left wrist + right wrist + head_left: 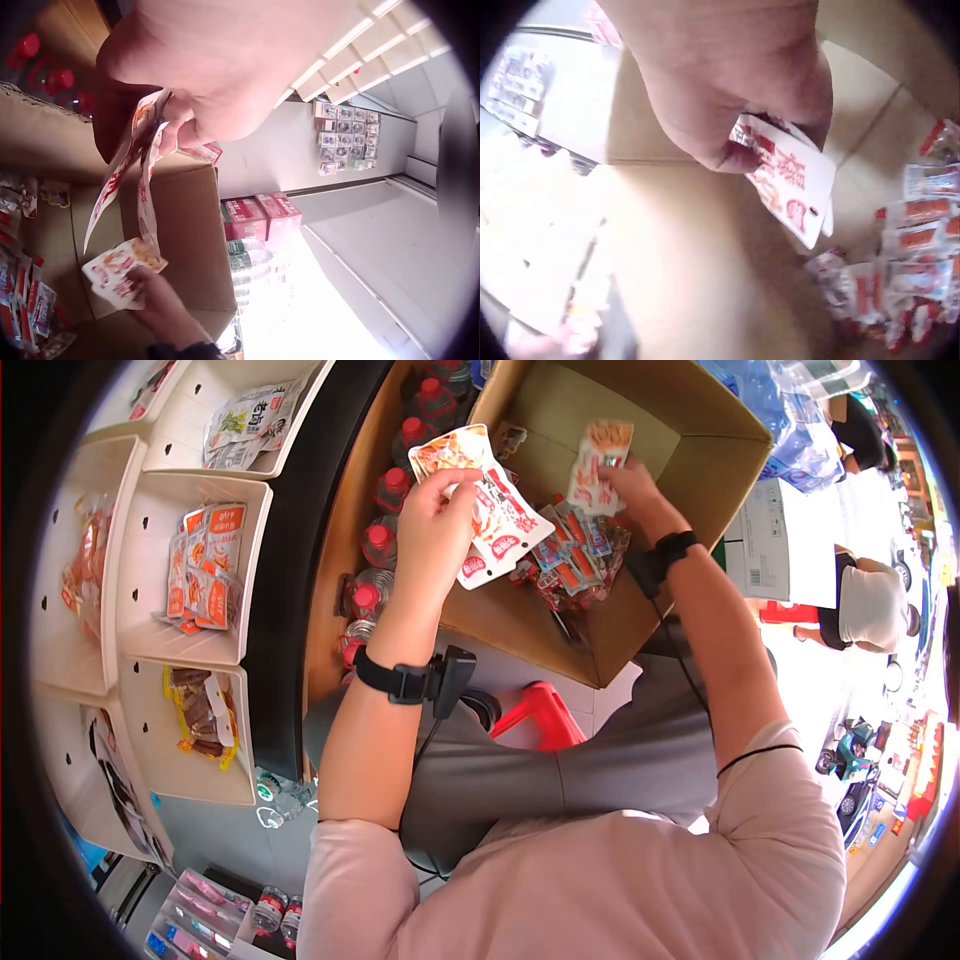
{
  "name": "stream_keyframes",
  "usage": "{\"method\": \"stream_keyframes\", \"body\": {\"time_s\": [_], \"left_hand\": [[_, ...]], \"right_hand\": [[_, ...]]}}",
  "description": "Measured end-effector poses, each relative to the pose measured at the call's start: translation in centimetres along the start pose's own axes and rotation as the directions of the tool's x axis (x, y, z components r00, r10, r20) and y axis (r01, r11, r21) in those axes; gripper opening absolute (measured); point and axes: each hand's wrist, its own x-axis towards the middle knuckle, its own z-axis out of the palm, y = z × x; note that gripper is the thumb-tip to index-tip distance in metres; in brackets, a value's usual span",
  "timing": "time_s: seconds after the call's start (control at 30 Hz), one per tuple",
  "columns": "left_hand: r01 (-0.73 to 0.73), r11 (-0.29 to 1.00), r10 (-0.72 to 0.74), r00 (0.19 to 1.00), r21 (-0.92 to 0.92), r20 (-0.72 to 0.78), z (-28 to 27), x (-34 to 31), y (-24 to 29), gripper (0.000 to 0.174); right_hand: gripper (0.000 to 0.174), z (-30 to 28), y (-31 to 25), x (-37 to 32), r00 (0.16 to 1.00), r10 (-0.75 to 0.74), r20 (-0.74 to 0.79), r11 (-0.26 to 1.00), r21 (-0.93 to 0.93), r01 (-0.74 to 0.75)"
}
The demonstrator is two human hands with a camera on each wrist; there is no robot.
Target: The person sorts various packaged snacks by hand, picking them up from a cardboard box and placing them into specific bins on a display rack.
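In the head view, the left hand grips several white snack packets with red print, fanned out over the near left edge of a cardboard box. The left wrist view shows the fingers of that hand pinching packets that hang apart. Over the inside of the box, the right hand pinches more packets of the same look. From the right wrist, the thumb and fingers of the right hand hold at least two stacked packets. Small red and clear packets lie in the box below.
Red-capped bottles line the left side of the box. Farther left, beige bins hold orange packets and other snacks. A red stool stands below the box, and a white carton is to its right.
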Motion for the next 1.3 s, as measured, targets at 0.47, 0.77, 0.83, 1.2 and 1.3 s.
{"method": "stream_keyframes", "body": {"time_s": [0.47,0.77,0.83,1.2,1.3], "left_hand": [[0.063,0.972,-0.059,0.998,-0.227,0.024,-0.4,-2.2,0.1,0.039],[-0.261,0.945,0.213,0.949,-0.198,-0.233,-2.6,-0.8,0.5,0.034],[-0.274,0.942,0.236,0.951,-0.193,-0.201,-2.8,-0.3,-0.1,0.033],[-0.236,0.956,0.205,0.963,-0.175,-0.175,-2.4,1.4,-0.9,0.026],[-0.223,0.952,0.197,0.971,-0.210,-0.139,-2.5,1.4,-1.4,0.027]], "right_hand": [[0.042,8.1,-16.6,-19.2,0.787,-0.448,0.425,0.710,-0.366,0.602],[0.040,-0.2,2.4,-4.6,0.980,-0.029,-0.195,0.878,-0.474,-0.068],[0.043,-0.5,5.9,-4.0,0.978,0.158,-0.137,0.837,-0.506,-0.206],[0.039,-2.3,27.0,4.7,0.929,0.290,-0.232,0.481,-0.804,-0.351],[0.035,-1.4,16.7,0.5,0.942,0.252,-0.223,0.442,-0.839,-0.317]]}}
